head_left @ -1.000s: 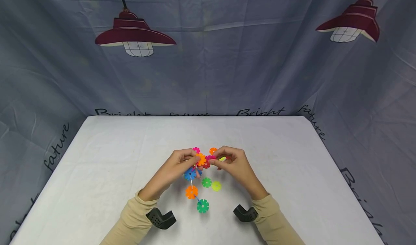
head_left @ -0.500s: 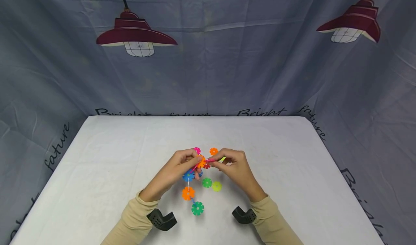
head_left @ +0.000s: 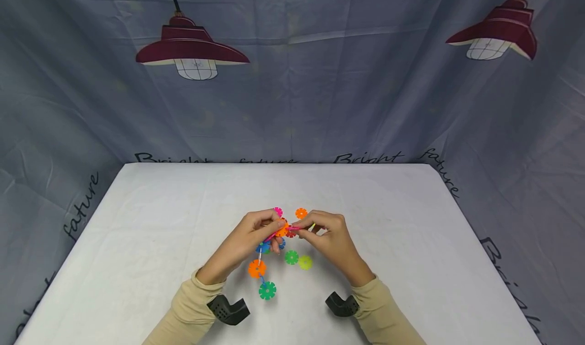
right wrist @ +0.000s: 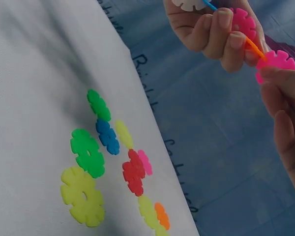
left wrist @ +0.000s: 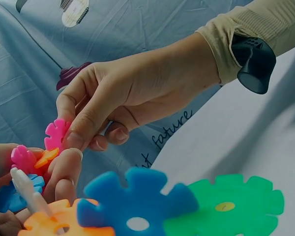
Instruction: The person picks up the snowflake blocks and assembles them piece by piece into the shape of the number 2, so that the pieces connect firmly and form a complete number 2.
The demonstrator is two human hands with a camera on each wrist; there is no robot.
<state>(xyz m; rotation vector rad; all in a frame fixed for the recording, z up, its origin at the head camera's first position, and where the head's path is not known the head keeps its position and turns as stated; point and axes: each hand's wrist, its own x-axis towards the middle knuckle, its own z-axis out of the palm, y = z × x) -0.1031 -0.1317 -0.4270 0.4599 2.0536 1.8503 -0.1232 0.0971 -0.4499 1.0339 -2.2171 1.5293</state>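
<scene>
1. Black wrist cameras [head_left: 228,310] sit either side of the chain, on tan sleeves [head_left: 388,309].
2. The chain [head_left: 257,269] of linked flower discs trails nearward from the left hand, green disc [head_left: 267,290] at its near end. Cannot tell whether it touches the white table [head_left: 365,192].
3. Loose yellow disc [head_left: 305,262] and loose green disc [head_left: 291,257] lie right of the chain.
4. Left hand [head_left: 256,236] pinches the chain's far end by an orange disc [head_left: 282,228].
5. Right hand [head_left: 326,228], right of the chain, pinches a pink disc [right wrist: 276,63] against that orange one.
6. Loose orange disc [head_left: 301,213]: beyond the chain.
7. Curtain [head_left: 292,106] with printed lamps [head_left: 192,45]: farthest behind the chain.
</scene>
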